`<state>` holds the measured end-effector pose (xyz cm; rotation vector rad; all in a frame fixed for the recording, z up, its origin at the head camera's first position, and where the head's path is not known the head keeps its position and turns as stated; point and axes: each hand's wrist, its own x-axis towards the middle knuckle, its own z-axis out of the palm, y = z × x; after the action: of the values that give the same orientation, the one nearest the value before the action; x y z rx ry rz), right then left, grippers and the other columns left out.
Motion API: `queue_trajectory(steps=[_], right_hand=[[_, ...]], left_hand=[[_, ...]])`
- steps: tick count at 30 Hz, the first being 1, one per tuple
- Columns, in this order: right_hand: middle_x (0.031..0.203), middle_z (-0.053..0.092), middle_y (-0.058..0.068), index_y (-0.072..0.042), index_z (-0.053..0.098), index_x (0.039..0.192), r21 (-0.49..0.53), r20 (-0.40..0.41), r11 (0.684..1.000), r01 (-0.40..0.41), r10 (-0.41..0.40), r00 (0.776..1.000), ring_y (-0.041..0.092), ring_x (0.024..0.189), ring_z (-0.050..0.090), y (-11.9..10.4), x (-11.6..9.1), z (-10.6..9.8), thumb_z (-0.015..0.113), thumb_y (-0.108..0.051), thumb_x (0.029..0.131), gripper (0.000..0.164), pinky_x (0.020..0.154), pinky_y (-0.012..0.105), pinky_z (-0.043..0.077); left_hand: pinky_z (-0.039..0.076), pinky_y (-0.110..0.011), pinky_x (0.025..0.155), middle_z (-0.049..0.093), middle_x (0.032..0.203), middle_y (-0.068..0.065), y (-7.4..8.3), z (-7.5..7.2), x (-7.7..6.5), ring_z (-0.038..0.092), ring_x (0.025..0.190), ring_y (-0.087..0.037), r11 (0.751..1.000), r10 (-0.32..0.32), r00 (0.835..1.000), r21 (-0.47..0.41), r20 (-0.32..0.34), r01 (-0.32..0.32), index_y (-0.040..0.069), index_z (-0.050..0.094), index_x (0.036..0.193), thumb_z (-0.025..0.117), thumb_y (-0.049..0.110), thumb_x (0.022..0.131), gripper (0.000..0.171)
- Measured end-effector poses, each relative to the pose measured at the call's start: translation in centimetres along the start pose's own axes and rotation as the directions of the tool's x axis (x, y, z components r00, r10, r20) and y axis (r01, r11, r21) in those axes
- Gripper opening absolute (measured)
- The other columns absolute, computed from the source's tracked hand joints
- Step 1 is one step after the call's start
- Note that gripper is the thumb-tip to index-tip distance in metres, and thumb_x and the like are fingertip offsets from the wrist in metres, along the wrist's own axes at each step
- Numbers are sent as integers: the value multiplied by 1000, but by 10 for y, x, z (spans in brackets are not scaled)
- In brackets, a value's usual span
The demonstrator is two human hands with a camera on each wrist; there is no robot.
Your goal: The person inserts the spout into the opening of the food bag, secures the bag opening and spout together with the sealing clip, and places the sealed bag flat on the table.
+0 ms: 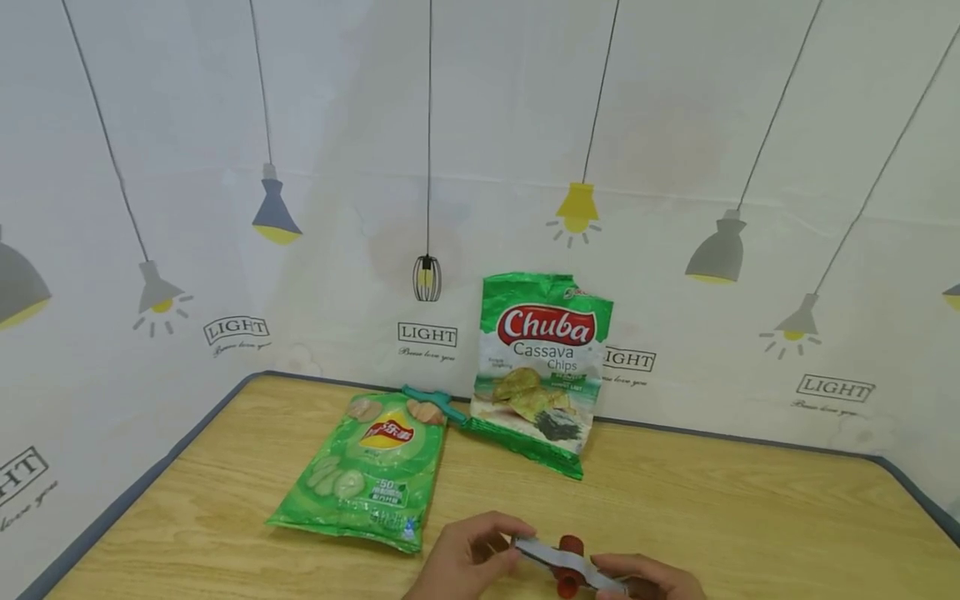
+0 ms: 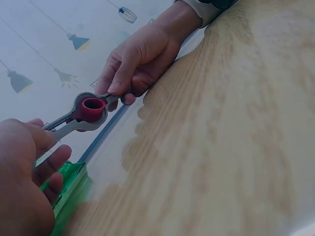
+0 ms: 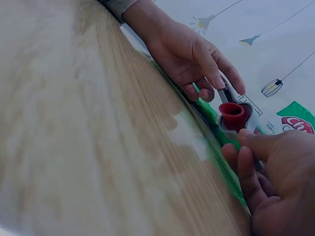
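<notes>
Low in the head view, both hands hold a grey bag clip with a red tube-shaped spout [image 1: 570, 562] through its middle. My left hand [image 1: 468, 560] pinches one end between thumb and fingers. The other end is in the grip of my right hand [image 1: 648, 577]. Seen from the left wrist, the red spout [image 2: 92, 109] is a hollow round opening between two grey arms, which spread slightly apart towards the left hand [image 2: 19, 169]. The right wrist view shows the clip's spout [image 3: 232, 115] between the two hands, held above the wooden tabletop [image 3: 98, 137].
A green chip bag [image 1: 360, 475] lies at the left, with a teal clip [image 1: 435, 402] by its top corner. Behind the hands a Chuba cassava chips bag [image 1: 540, 375], torn at its top, leans against the lamp-printed wall covering [image 1: 337, 208]. A dark edge [image 1: 705, 437] borders the table.
</notes>
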<state>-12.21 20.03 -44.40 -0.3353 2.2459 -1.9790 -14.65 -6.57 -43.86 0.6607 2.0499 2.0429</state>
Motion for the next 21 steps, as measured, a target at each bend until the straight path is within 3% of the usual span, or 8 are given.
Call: queue_trajectory(steps=[3, 8, 15, 21], right_hand=[[94, 70, 12, 8, 68, 110, -22, 9, 999, 42, -42, 999, 19, 77, 67, 1, 0, 2, 70, -8, 86, 29, 65, 34, 55], [91, 70, 13, 10, 67, 107, -12, -44, 986, 168, -168, 985, 14, 73, 66, 9, -1, 5, 68, 0, 86, 24, 59, 33, 55], [96, 69, 20, 14, 65, 109, 119, -31, 926, 358, -357, 934, 27, 84, 69, 22, 1, 3, 61, 14, 85, 24, 63, 39, 55], [95, 69, 20, 13, 66, 107, 89, -32, 915, 393, -392, 919, 27, 83, 69, 22, 1, 2, 62, 15, 84, 24, 63, 40, 55]], left_hand=[[48, -23, 64, 68, 103, 0, 0, 1, 0, 61, 77, -12, 1000, 12, 1000, 26, -14, -12, 8, 68, 114, 64, 12, 92, 22], [46, -22, 62, 69, 101, -1, -1, 1, 0, 61, 75, -11, 998, 31, 999, 54, -17, -30, 8, 69, 112, 66, 7, 90, 22], [46, -23, 63, 69, 95, -1, 0, 1, 0, 57, 69, -10, 999, -5, 999, 38, -36, 6, 6, 71, 106, 66, -2, 85, 23], [47, -23, 65, 70, 96, -2, 0, 1, 0, 60, 72, -11, 999, -2, 999, 32, -46, 3, 7, 72, 103, 68, -4, 82, 25]])
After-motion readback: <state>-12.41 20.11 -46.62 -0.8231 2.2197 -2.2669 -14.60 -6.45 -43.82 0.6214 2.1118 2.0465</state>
